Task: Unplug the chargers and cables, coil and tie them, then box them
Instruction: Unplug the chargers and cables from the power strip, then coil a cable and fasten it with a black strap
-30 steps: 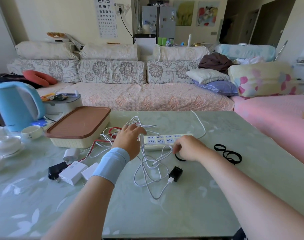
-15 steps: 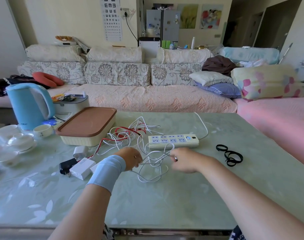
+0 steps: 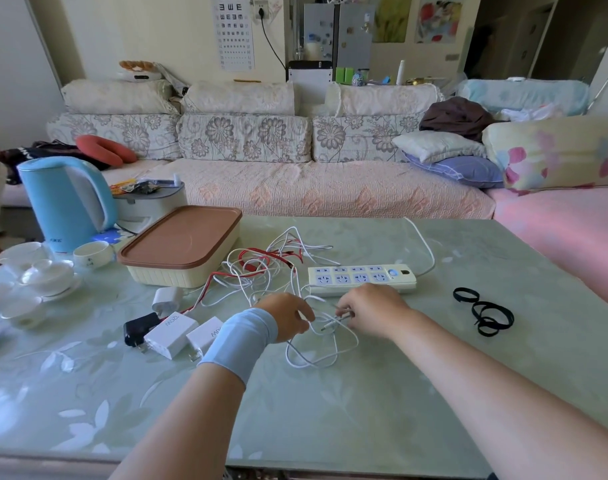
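- Snag risk: the white cable (image 3: pixel 316 356) runs from both hands into the tangle of white and red cables (image 3: pixel 261 268) just beyond the left fingers (image 3: pixel 302 318). A hard pull would likely tighten a knot or drag the whole heap.
- Drag risk: the chargers (image 3: pixel 167 332) lie close to the left of the left fingers. Which one this cable belongs to cannot be told, and a tethered one could be dragged along.
- Uncoiling risk: the loop below the fingers is slack. The black ties (image 3: pixel 482 311) lie well right of the right fingers (image 3: pixel 347 313), so reaching for one means letting go with a hand, and the coil may spring open.
- Left hand (image 3: pixel 285 318): fingers curled, pinching the white cable.
- Right hand (image 3: pixel 371 311): fingertips closed on the same cable near its plug end, which pokes out between the hands.
- Power strip (image 3: pixel 361 278): just beyond the right fingers, its sockets apparently empty.
- Box (image 3: pixel 181 244): beyond and left of the left fingers, lid on.
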### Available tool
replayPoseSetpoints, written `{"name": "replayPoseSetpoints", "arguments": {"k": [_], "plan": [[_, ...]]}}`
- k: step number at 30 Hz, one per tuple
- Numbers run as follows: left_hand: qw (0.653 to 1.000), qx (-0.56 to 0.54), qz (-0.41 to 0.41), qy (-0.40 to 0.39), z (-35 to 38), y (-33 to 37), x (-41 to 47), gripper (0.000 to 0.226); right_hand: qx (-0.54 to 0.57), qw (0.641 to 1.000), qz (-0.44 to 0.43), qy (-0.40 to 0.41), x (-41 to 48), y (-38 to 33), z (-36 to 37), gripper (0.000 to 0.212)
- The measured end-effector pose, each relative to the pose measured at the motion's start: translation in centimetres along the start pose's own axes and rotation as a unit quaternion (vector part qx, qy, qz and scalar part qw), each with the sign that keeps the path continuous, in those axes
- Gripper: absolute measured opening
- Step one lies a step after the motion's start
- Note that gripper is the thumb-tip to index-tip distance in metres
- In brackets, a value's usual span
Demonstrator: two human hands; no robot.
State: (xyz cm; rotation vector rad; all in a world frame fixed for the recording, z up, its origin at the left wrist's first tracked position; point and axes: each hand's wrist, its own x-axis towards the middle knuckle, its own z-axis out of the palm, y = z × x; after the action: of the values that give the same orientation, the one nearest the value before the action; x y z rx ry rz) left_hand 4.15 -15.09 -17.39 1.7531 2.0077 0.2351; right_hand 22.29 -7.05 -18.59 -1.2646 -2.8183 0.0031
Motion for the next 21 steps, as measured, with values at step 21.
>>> {"name": "replayPoseSetpoints", "arguments": {"k": [21], "plan": [[0.97, -0.157, 0.101, 0.155, -2.2, 0.3, -1.5, 0.014, 0.552, 0.824, 0.099, 0.085, -1.2, -2.2, -5.9, 0.025]]}}
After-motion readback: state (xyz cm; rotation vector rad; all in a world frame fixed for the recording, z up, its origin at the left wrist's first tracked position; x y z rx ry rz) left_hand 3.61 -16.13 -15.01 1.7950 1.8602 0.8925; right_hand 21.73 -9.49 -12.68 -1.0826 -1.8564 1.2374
